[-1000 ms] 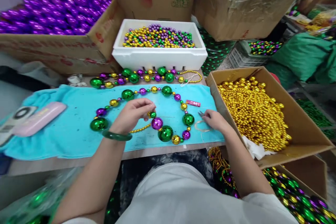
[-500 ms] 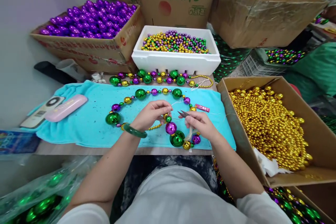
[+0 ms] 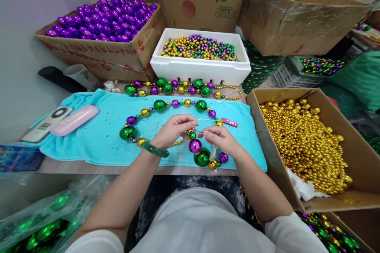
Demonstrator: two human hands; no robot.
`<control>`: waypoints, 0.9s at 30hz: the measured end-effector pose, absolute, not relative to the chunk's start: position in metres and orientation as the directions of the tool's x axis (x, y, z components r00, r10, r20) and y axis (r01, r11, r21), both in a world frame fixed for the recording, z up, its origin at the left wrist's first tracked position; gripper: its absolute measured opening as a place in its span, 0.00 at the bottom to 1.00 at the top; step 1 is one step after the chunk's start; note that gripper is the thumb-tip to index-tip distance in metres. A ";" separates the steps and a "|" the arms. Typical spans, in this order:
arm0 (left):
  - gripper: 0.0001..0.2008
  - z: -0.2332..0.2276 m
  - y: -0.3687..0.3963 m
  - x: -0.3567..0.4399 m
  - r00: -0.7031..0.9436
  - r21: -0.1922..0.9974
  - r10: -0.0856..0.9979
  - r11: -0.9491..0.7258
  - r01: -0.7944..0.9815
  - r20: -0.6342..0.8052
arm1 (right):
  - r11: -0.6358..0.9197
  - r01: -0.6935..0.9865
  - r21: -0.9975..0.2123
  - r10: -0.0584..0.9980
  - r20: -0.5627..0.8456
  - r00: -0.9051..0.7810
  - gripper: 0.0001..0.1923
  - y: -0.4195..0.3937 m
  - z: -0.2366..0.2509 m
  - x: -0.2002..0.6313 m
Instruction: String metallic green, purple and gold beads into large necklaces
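My left hand (image 3: 177, 129), with a green bangle at the wrist, is closed in a pinch on white string (image 3: 204, 118) at the end of a bead necklace (image 3: 159, 105). Large green, purple and gold beads form its loop on the blue towel. Facing it, my right hand (image 3: 218, 139) is closed around small thread snips, mostly hidden by the fingers. Only a thin piece shows at its fingertips, reaching toward the string at my left hand. Just below hang a small green bead (image 3: 192, 135), a purple bead (image 3: 195, 146) and a big green bead (image 3: 202, 157).
Behind the towel (image 3: 97, 138) lies another bead strand (image 3: 168, 88). A white foam box (image 3: 200, 70) holds small mixed beads. Cardboard boxes hold purple beads (image 3: 103, 19) and gold bead strands (image 3: 303, 146). A pink case (image 3: 74, 120) lies left; a small red packet (image 3: 229, 122) lies right.
My right hand has moved left, up to my left hand. The dark snip blades, plain before, now show only as a thin piece by the string.
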State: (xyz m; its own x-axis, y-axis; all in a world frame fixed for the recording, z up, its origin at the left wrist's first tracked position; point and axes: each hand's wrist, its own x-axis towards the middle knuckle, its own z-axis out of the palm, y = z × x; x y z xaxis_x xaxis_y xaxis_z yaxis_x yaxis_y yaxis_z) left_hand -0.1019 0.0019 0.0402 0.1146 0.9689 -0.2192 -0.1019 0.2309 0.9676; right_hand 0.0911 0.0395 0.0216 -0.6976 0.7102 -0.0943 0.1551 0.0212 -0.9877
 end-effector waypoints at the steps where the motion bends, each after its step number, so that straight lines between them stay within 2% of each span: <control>1: 0.13 0.039 0.002 -0.102 0.115 0.967 0.968 0.234 -0.105 -0.222 | 0.008 0.141 -0.990 0.705 -0.095 -0.703 0.24 0.040 0.021 0.090; 11: 0.13 0.038 -0.001 -0.099 0.074 0.974 0.976 0.213 -0.082 -0.207 | -0.099 0.027 -0.995 0.696 -0.088 -0.713 0.20 0.040 0.012 0.084; 20: 0.11 0.037 0.000 -0.097 0.047 0.985 0.986 0.165 -0.056 -0.162 | -0.061 0.028 -0.998 0.711 -0.063 -0.700 0.19 0.037 0.012 0.080; 22: 0.12 0.038 0.000 -0.098 0.025 0.984 0.984 0.177 -0.032 -0.176 | -0.003 0.011 -1.000 0.731 -0.010 -0.682 0.18 0.034 0.017 0.084; 24: 0.12 0.040 -0.001 -0.098 0.007 0.980 0.980 0.197 -0.003 -0.197 | 0.132 0.000 -0.991 0.814 0.108 -0.571 0.15 0.032 0.022 0.089; 27: 0.13 0.045 -0.003 -0.096 0.038 0.974 0.974 0.222 0.042 -0.224 | 0.377 0.132 -0.917 0.862 0.295 -0.413 0.18 0.032 0.025 0.093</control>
State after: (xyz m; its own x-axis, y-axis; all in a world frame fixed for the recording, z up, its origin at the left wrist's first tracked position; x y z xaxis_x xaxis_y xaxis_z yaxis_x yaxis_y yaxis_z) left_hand -0.0958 -0.0030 0.0449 0.0378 0.9739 -0.2239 0.0422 0.2223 0.9741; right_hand 0.0926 0.0321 0.0251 -0.4126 0.8619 0.2949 0.1320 0.3769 -0.9168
